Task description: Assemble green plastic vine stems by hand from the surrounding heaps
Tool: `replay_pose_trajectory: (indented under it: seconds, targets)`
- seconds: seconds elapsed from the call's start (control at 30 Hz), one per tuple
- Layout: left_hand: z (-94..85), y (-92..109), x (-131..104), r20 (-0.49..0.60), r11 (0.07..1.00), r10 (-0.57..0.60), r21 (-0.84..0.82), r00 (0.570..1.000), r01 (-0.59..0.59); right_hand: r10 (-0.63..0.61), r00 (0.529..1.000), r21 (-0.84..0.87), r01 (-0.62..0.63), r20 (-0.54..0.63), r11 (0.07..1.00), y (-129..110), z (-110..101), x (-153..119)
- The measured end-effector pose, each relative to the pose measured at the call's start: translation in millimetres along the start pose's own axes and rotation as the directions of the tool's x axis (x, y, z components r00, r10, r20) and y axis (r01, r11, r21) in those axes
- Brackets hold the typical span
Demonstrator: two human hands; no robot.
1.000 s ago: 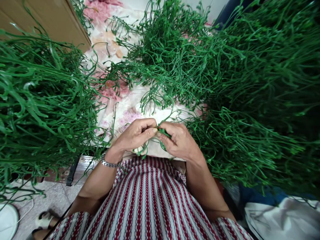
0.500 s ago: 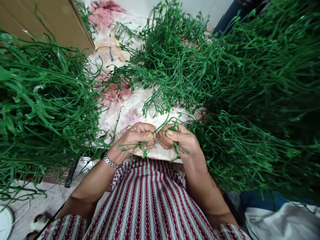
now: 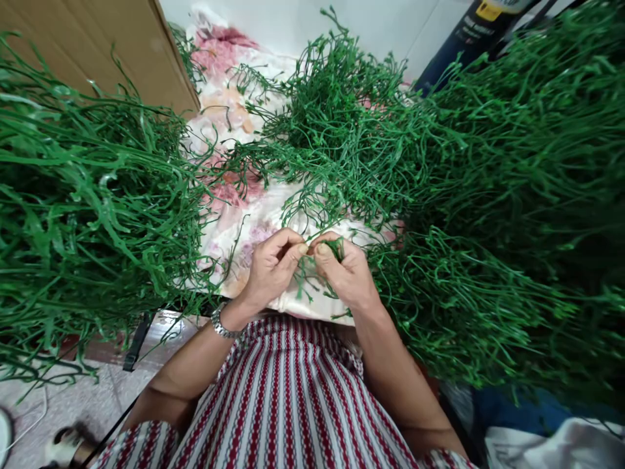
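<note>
My left hand (image 3: 274,267), with a metal watch on its wrist, pinches thin green stems between thumb and forefinger. Close beside it, my right hand (image 3: 344,268) is closed on green stems that show between its thumb and fingers. The fingertips of both hands nearly meet above the front part of a flowered cloth (image 3: 271,198). A few green strands (image 3: 301,281) hang between and below the hands. Beyond them a loose heap of green stems (image 3: 342,143) lies on the cloth.
A large pile of green strands (image 3: 97,215) fills the left side, and another pile (image 3: 512,228) fills the right. At the back left stands a cardboard box (image 3: 107,49). A dark blue cylinder (image 3: 454,45) leans at the back right, by a white wall.
The strands that hung over my left fingers have moved between the hands. My left hand has turned, with its thumb raised, and both hands have drawn closer together. The view has shifted slightly.
</note>
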State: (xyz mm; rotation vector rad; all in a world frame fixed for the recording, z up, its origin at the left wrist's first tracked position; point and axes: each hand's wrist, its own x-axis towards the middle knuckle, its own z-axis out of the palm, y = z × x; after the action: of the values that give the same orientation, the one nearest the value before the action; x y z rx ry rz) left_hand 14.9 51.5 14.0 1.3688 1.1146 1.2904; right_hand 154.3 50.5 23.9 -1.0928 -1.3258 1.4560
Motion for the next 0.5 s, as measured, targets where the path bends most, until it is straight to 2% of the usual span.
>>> replay_pose_trajectory:
  seconds: [0.1, 0.2, 0.3, 0.37, 0.5]
  targets:
    - [2.5, 2.4, 0.5, -0.018, 0.987, 0.145, 0.068, 0.989, -0.144, 0.016, 0.999, -0.06, -0.013, 0.05, 0.998, 1.0, 0.3, 2.3]
    - [3.6, 2.1, 1.1, 0.0, 0.989, 0.15, 0.01, 0.989, -0.15, 0.058, 0.99, -0.052, -0.052, 0.126, 0.997, 1.5, 0.2, 3.4]
    - [3.1, 1.4, 1.4, -0.021, 0.993, 0.054, -0.106, 0.998, -0.056, 0.082, 0.986, -0.048, -0.075, 0.145, 0.996, 0.3, 0.0, 2.2]
    - [1.9, 1.9, 2.1, -0.01, 0.975, -0.062, -0.216, 0.998, 0.058, 0.081, 0.987, -0.015, -0.079, 0.14, 0.997, -1.5, -0.4, 0.9]
    - [-0.6, 4.1, 5.1, 0.131, 0.86, -0.302, -0.39, 0.944, 0.329, 0.088, 0.982, 0.09, -0.105, 0.166, 0.99, -3.1, -2.4, -0.6]
